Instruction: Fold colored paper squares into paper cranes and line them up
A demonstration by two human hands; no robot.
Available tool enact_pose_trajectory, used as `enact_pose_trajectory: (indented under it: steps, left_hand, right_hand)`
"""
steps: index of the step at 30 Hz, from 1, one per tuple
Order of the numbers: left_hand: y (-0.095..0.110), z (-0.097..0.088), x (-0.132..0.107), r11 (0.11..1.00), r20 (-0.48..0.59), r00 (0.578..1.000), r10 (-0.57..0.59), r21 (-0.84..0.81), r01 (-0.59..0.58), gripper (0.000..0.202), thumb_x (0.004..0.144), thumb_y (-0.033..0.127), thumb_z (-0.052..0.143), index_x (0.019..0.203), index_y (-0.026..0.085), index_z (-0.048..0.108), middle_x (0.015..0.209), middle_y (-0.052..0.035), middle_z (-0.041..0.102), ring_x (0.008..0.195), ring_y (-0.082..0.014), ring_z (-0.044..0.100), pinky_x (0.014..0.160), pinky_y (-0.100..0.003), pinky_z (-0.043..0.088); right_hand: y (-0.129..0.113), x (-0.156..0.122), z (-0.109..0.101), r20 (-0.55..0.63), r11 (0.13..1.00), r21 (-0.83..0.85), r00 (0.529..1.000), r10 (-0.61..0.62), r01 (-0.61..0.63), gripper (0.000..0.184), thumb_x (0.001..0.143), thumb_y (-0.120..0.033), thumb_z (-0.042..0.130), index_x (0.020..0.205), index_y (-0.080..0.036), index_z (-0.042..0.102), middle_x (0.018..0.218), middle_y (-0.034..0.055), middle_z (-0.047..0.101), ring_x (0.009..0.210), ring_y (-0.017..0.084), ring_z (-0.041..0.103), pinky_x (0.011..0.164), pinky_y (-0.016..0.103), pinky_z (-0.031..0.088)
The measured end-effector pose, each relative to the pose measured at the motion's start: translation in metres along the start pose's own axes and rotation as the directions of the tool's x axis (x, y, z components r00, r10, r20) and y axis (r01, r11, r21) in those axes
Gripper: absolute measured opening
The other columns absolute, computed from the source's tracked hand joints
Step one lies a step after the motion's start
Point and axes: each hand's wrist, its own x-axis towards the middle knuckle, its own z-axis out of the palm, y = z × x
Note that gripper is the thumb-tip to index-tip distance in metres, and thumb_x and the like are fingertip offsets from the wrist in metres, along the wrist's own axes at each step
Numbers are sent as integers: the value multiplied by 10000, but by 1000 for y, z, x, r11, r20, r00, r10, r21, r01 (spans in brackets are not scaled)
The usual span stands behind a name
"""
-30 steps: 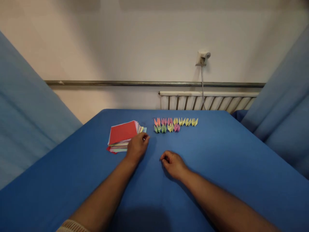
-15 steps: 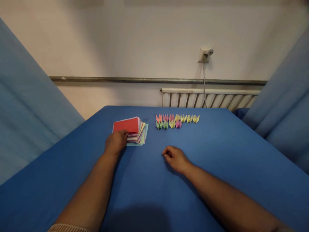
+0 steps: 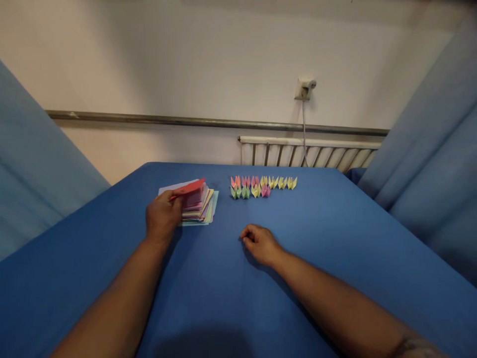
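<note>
My left hand (image 3: 163, 217) rests at the near left corner of a stack of coloured paper sheets (image 3: 199, 208) and pinches the top red sheet (image 3: 190, 188), whose near edge is lifted off the stack. A pale sheet shows beneath it. My right hand (image 3: 260, 243) lies on the blue tabletop (image 3: 335, 238) with its fingers curled in, nothing visible in them. Beyond it, two short rows of small folded paper pieces (image 3: 261, 184) in pink, green and yellow stand near the far edge.
Blue fabric panels (image 3: 428, 149) rise on both sides of the table. Behind the far edge are a metal rail (image 3: 149, 119), a white radiator (image 3: 309, 154) and a wall socket with a cable (image 3: 304, 89).
My left hand moved from the right of the paper stack to its near left corner and lifted the red top sheet. The stack was squared up. My right hand stayed put.
</note>
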Motion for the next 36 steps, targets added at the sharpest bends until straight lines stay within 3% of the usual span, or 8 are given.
enact_pose_trajectory:
  steps: [4, 9, 13, 16, 19, 26, 31, 36]
  left_hand:
    - [35, 18, -28, 924, -58, 952, 302, -229, -307, 221, 759, 97, 489, 893, 183, 642, 1058, -48, 699, 1041, -211, 624, 948, -368, 467]
    - [65, 47, -61, 696, 247, 666, 704, -429, -576, 212, 763, 39, 502, 811, 209, 619, 1113, -44, 687, 1224, -226, 510, 1028, -465, 406]
    - [70, 56, -67, 664, 385, 541, 748, -443, -602, 160, 764, 59, 554, 746, 200, 629, 1277, -45, 608, 1349, -269, 357, 1070, -522, 342]
    - [68, 57, -66, 673, 435, 517, 737, -412, -614, 155, 771, 65, 553, 736, 194, 631, 1336, -39, 562, 1380, -285, 296, 1088, -550, 304]
    - [65, 58, -64, 695, 446, 537, 716, -375, -614, 179, 777, 61, 530, 791, 197, 646, 1351, -41, 546, 1383, -284, 287, 1089, -555, 302]
    - [77, 45, -73, 766, 270, 720, 639, -313, -562, 357, 795, 66, 451, 1087, 206, 602, 1338, -68, 540, 1357, -264, 339, 1103, -537, 306]
    - [92, 37, -89, 679, 343, 590, 731, -274, -681, 422, 790, 345, 642, 1183, 211, 570, 1371, -87, 516, 1366, -320, 316, 1125, -530, 258]
    - [89, 48, -93, 653, 472, 528, 705, -144, -743, 384, 832, 277, 605, 1206, 202, 558, 1390, -86, 501, 1370, -305, 320, 1140, -520, 205]
  right_hand:
    - [-1, 7, -1, -39, 874, 454, 976, 212, -172, 150, 800, -351, 593, 809, -201, 596, 756, 14, 655, 591, 129, 579, 512, 228, 417]
    - [-12, 13, -29, 17, 419, 893, 942, 335, -165, 539, 846, -666, 412, 991, -192, 624, 964, 91, 699, 837, 211, 665, 675, 324, 526]
    - [-7, 15, -57, 81, 365, 891, 885, 459, -271, 580, 806, -719, 437, 937, -184, 620, 838, 85, 710, 812, 250, 679, 754, 402, 537]
    - [5, 12, -68, 110, 476, 823, 909, 402, -310, 352, 675, -413, 751, 902, -179, 617, 823, 56, 721, 740, 215, 681, 742, 359, 538]
    - [13, 6, -69, 50, 585, 769, 938, 344, -256, 349, 584, -224, 778, 890, -175, 616, 781, 26, 721, 658, 180, 672, 705, 324, 536]
    - [16, 5, -60, -150, 633, 752, 889, 432, -181, 407, 666, -223, 653, 1059, -194, 552, 782, 29, 707, 678, 210, 687, 663, 353, 555]
    - [20, 6, -54, -265, 639, 753, 818, 510, -154, 694, 662, -155, 619, 1312, -233, 390, 763, -4, 646, 592, 169, 633, 588, 312, 538]
    - [18, 2, -50, -272, 652, 749, 843, 464, -118, 869, 634, -101, 574, 1423, -276, 255, 733, -38, 585, 529, 130, 568, 535, 265, 506]
